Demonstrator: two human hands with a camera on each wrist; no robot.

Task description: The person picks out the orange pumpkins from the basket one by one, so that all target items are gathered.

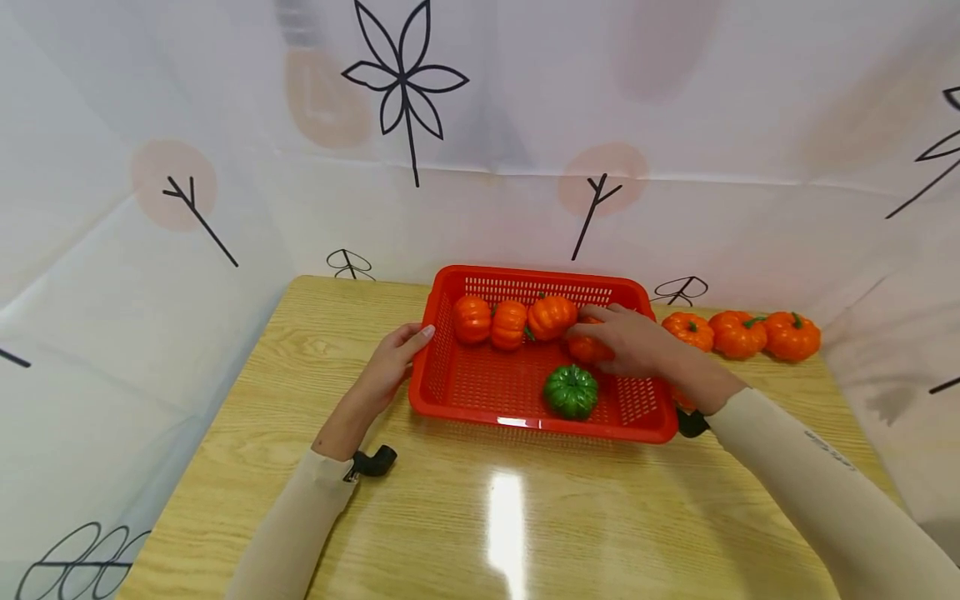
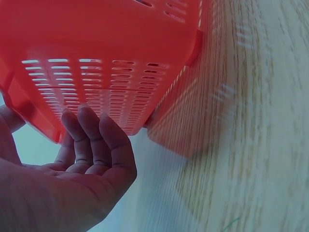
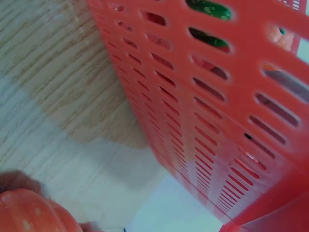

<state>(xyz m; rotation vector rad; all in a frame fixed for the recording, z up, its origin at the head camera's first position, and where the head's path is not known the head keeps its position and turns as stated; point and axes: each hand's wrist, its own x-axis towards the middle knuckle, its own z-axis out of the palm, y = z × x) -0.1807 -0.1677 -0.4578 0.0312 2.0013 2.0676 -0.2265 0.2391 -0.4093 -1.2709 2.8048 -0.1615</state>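
Note:
A red perforated plastic basket (image 1: 480,421) sits on the table. My left hand (image 1: 390,364) holds its left rim, thumb on the edge and the other fingers (image 2: 91,128) bent up against the slotted outer wall. Inside the basket, my right hand (image 1: 628,340) grips a small orange pumpkin (image 1: 585,348), covering part of it. Left of that hand, three more orange pumpkins line the far side: one at the left end (image 1: 472,319), a middle one (image 1: 509,325) and a right one (image 1: 552,317). A green pumpkin (image 1: 571,392) lies near the basket's front wall.
Right of the basket, a row of orange pumpkins (image 1: 738,334) stands on the wooden table (image 1: 420,517). Another orange pumpkin (image 3: 36,215) shows low in the right wrist view, outside the basket. A white patterned cloth (image 1: 487,212) hangs behind the table and along its sides.

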